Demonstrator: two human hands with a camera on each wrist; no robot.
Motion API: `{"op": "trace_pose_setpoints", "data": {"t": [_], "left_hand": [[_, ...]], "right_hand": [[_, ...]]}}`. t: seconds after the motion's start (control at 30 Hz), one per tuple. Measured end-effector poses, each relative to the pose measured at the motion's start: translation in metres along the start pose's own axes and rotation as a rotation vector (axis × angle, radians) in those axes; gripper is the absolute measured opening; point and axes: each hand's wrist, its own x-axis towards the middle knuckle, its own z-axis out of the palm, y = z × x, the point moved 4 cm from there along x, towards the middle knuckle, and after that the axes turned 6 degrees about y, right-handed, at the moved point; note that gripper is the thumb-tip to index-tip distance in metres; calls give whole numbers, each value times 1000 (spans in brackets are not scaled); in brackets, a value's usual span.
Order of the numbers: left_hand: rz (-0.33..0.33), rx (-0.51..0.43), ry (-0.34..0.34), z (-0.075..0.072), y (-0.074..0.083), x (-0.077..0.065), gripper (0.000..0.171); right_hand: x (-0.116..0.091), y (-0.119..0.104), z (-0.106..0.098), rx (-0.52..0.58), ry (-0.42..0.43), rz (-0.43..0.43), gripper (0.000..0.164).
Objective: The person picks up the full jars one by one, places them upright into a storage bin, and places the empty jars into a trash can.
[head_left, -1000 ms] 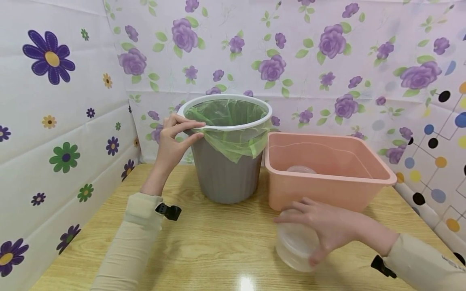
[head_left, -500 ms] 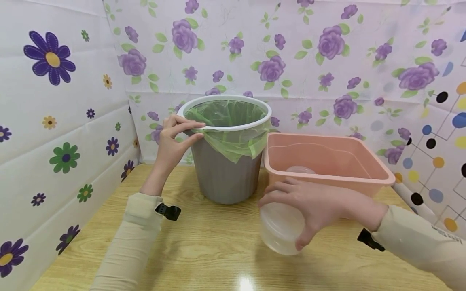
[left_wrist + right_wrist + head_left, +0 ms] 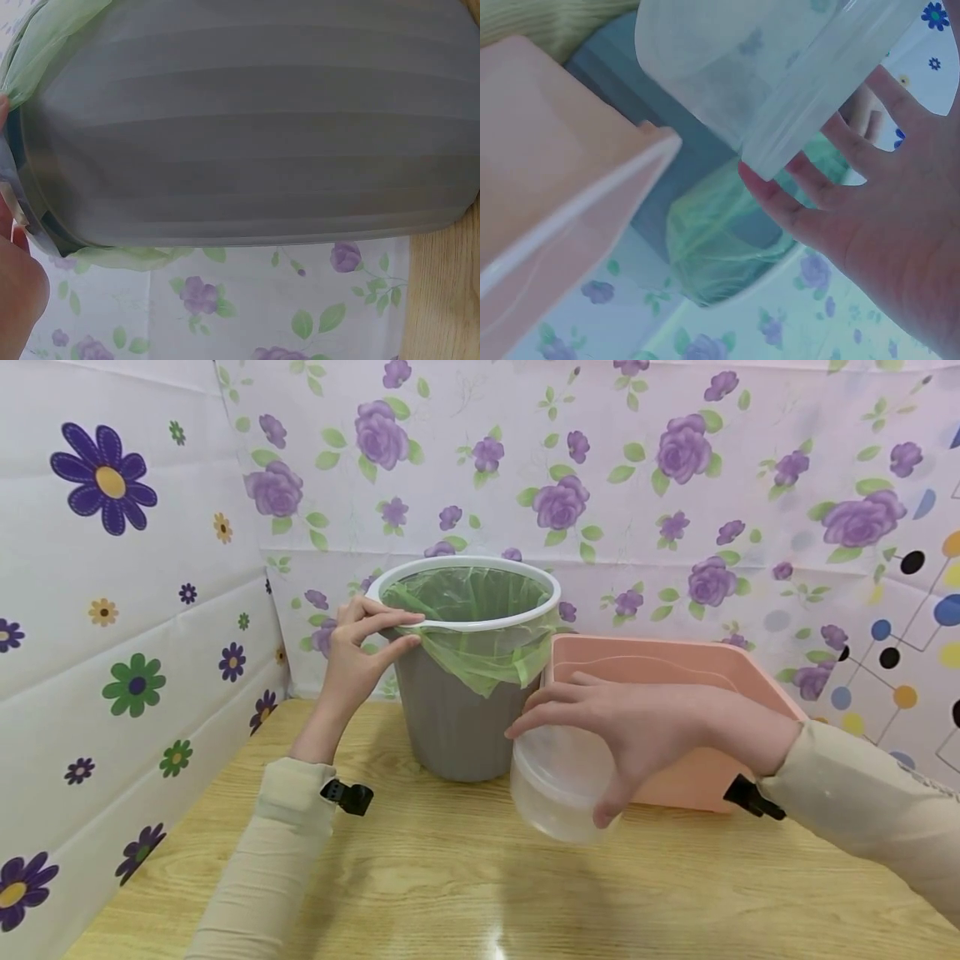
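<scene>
My left hand pinches the near left of the white rim on a grey trash can, thumb below and fingers on top. A green bag lines the can and hangs over its front. In my right hand is a round clear plastic container, gripped around its wider top edge. It tilts a little, above the table in front of the can. The right wrist view shows the container overlapping the can, with the fingertips along its thick rim. No contents show through its cloudy wall.
A pink rectangular tub stands right beside the can, partly covered by my right hand and forearm. Everything rests on a wood-grain table. Flowered sheets hang behind and at both sides.
My right hand has lifted the container from the table in front of the tub and moved it left and away from me, closer to the can. The left hand stays on the rim.
</scene>
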Motion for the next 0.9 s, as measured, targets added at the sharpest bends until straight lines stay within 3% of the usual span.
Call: {"op": "trace_pose_setpoints", "data": {"t": [0.27,0.43,0.9], "left_hand": [[-4,-5,3,1,1,0,24],[-11,-4,1,1,1,0,24],[-25,3,-4,0,1,0,24]], "right_hand": [[10,-6,-22,-50,-10,-31,102],[16,-7,-34,-106,-6,-8,101],[36,-6,-74,-39,43,5,94]]}}
